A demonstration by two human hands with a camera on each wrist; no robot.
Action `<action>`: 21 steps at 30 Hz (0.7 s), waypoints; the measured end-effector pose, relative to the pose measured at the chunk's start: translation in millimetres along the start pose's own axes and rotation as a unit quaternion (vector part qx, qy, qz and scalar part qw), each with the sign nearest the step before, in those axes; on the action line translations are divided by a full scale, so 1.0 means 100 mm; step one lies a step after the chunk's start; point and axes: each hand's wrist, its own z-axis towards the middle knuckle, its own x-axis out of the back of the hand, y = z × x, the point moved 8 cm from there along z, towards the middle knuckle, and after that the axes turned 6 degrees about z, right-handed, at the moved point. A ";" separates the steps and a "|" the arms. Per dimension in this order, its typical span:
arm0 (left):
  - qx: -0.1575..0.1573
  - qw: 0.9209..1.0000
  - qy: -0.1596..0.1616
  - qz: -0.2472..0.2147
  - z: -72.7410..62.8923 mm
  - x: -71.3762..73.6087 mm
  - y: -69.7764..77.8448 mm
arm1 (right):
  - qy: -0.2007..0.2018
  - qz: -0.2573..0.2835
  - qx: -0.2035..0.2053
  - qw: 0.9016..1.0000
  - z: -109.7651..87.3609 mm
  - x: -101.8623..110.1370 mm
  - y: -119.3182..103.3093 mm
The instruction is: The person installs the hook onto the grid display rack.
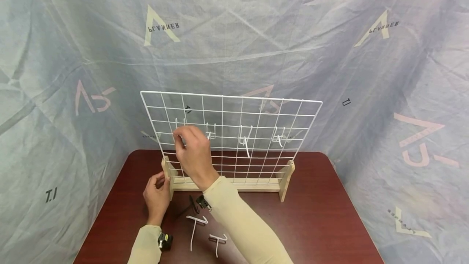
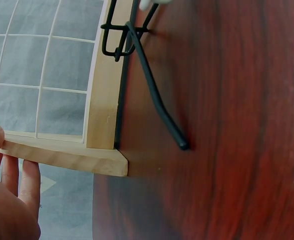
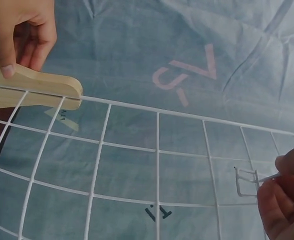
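The left sleeve (image 1: 144,245) and right sleeve (image 1: 246,220) are plain, snug and pale cream; the left camera (image 1: 167,242) is a small black box with a yellowish patch. The right camera (image 1: 203,202) is likewise black, with small pale markings.

Right hand (image 1: 194,152) high, left hand (image 1: 156,196) lower, both pinching.

The right hand (image 1: 196,154) pinches a white wire hook (image 3: 256,179) at the left part of an upright white grid (image 1: 222,146). The left hand (image 1: 156,194) grips the left end of its pale wooden base (image 1: 256,186). Three more white hooks (image 1: 244,140) hang along the grid; two loose white ones (image 1: 196,219) and a black one (image 2: 150,80) lie before the base.
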 end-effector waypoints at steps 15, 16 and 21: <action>0.010 1.000 -0.008 -0.003 0.00 0.02 0.01 | 0.003 -0.036 -0.010 0.999 -0.07 -0.04 0.00; 0.012 1.000 -0.009 -0.002 0.00 0.02 0.00 | 0.001 -0.041 -0.007 0.999 -0.08 -0.04 0.00; 0.010 1.000 -0.008 -0.008 0.00 0.01 0.00 | -0.001 -0.052 0.007 0.999 -0.11 -0.05 -0.02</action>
